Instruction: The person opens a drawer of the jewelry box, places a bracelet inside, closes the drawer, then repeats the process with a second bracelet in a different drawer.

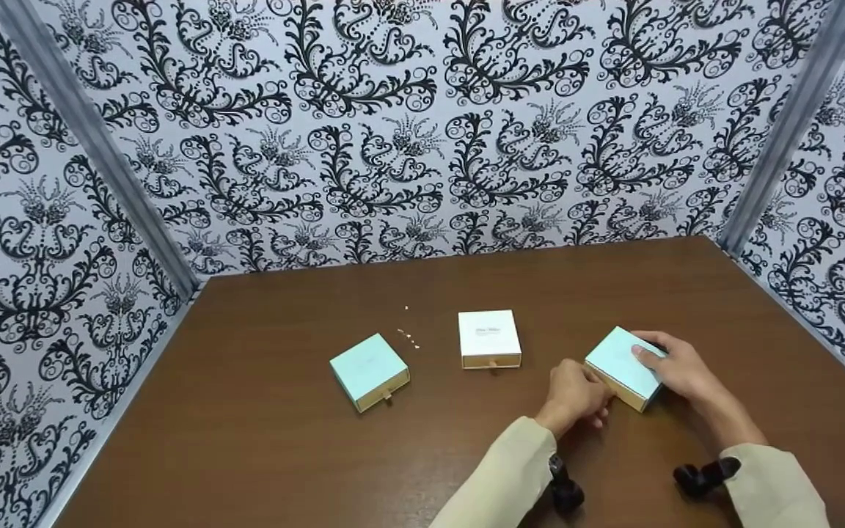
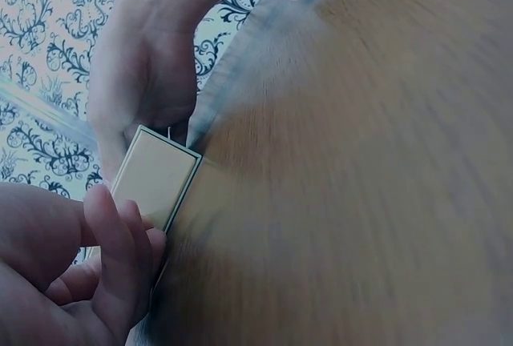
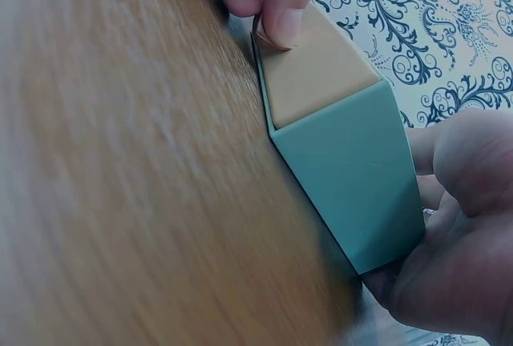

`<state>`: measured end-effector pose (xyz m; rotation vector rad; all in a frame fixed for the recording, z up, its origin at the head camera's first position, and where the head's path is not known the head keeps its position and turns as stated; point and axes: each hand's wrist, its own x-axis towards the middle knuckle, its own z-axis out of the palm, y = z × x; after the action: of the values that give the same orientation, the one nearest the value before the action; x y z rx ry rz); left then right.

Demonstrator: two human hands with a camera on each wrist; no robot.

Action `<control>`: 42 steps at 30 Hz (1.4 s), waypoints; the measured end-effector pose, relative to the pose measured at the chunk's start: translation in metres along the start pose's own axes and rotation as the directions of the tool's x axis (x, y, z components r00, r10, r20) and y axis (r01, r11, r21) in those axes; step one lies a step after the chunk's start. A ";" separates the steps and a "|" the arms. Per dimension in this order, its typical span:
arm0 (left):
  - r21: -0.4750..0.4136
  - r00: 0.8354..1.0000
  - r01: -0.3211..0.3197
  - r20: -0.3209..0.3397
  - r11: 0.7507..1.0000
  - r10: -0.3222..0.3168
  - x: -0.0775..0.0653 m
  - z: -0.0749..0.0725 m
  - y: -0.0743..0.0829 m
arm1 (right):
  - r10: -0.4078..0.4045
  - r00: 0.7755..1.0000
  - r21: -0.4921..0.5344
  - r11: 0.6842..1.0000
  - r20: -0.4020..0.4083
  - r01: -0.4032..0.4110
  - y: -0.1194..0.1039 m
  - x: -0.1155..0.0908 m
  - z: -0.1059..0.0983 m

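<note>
On the right side of the table is a mint-green drawer box [image 1: 622, 359] with a tan drawer front [image 3: 321, 74]. My right hand [image 1: 681, 369] grips this box from its far right side, thumb on the lid and fingers around the back. At the drawer front, my left hand [image 1: 576, 394] pinches the small pull tab [image 3: 275, 40] between thumb and finger. The drawer front sits about level with the sleeve's edge. In the left wrist view, the left fingers [image 2: 120, 234] partly cover the drawer front.
A white drawer box [image 1: 489, 334] stands at mid-table, its tab facing me. Further left sits a second mint-green drawer box [image 1: 370, 369], turned at an angle. Small white bits [image 1: 409, 337] lie between those two. Patterned panels [image 1: 393, 147] border the brown table [image 1: 283, 455].
</note>
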<state>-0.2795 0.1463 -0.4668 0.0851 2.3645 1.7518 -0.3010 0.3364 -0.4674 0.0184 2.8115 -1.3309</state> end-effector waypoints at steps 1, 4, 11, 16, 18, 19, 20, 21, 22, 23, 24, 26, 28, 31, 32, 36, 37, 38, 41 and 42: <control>0.001 1.000 -0.004 0.000 1.000 0.004 0.000 0.000 0.000 | -0.002 1.000 -0.002 1.000 -0.001 0.002 0.000 0.000 0.000; -0.002 1.000 0.000 -0.002 1.000 0.000 0.001 0.000 0.000 | 0.001 1.000 -0.005 1.000 -0.002 -0.001 0.001 0.000 0.001; 0.003 1.000 -0.004 -0.004 1.000 0.004 0.003 0.000 0.000 | -0.014 1.000 0.009 1.000 -0.016 0.014 0.000 0.002 0.003; 0.006 1.000 0.002 -0.005 1.000 -0.002 0.004 0.001 0.000 | -0.009 1.000 0.014 1.000 -0.014 0.010 0.000 0.003 0.002; 0.005 1.000 0.005 -0.007 1.000 -0.005 0.005 0.001 0.000 | -0.011 1.000 0.012 1.000 -0.019 0.012 0.000 0.003 0.002; 0.004 1.000 0.005 -0.008 1.000 -0.005 0.005 0.001 0.000 | -0.013 1.000 0.013 1.000 -0.020 0.013 0.000 0.003 0.002; 0.005 1.000 0.004 -0.008 1.000 -0.004 0.005 0.002 0.000 | -0.014 1.000 0.013 1.000 -0.021 0.014 0.000 0.003 0.002; 0.007 1.000 0.002 -0.010 1.000 -0.002 0.005 0.002 0.000 | -0.013 1.000 0.014 1.000 -0.022 0.013 0.000 0.003 0.002; 0.009 1.000 0.000 -0.012 1.000 0.000 0.005 0.002 0.000 | -0.013 1.000 0.013 1.000 -0.020 0.013 0.001 0.003 0.002; 0.013 1.000 0.000 -0.015 1.000 0.000 0.005 0.002 0.000 | -0.012 1.000 0.014 1.000 -0.018 0.013 0.001 0.003 0.002; 0.015 1.000 -0.002 -0.018 1.000 0.003 0.005 0.002 -0.001 | -0.010 1.000 0.019 1.000 -0.014 0.011 0.001 0.003 0.002; 0.010 1.000 -0.010 -0.018 1.000 0.010 0.006 0.002 -0.002 | -0.006 1.000 0.022 1.000 -0.003 0.006 0.001 0.002 0.002; -0.001 1.000 -0.014 -0.017 1.000 0.014 0.006 0.002 -0.003 | -0.008 1.000 0.022 1.000 0.003 0.008 0.001 0.001 0.001; -0.015 1.000 -0.016 -0.010 1.000 0.016 0.005 0.002 -0.003 | -0.002 1.000 0.027 1.000 0.012 0.002 0.000 0.000 0.001; -0.015 1.000 -0.013 -0.008 1.000 0.013 0.005 0.002 -0.004 | -0.002 1.000 0.031 1.000 0.010 0.002 -0.001 0.000 0.002; -0.010 1.000 -0.003 0.009 1.000 0.003 0.005 -0.001 -0.003 | 0.003 1.000 0.038 0.999 0.000 -0.003 -0.002 -0.001 0.002; -0.006 1.000 -0.001 0.014 1.000 0.001 0.005 -0.001 -0.002 | 0.000 1.000 0.034 0.999 -0.006 0.001 -0.002 -0.001 0.002; -0.001 1.000 -0.003 0.020 1.000 0.003 0.004 -0.003 -0.002 | 0.000 1.000 0.030 1.000 -0.012 0.001 -0.003 -0.001 0.001; 0.028 0.999 -0.014 0.029 1.000 0.013 0.004 -0.008 0.000 | 0.002 1.000 0.023 1.000 -0.028 -0.001 -0.003 0.000 -0.001; 0.043 0.999 -0.020 0.026 0.999 0.019 0.004 -0.009 0.001 | 0.003 0.999 0.021 1.000 -0.034 -0.003 -0.003 0.000 -0.001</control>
<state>-0.2855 0.1385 -0.4640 0.1367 2.3909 1.6983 -0.3014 0.3356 -0.4646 0.0464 2.8248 -1.3720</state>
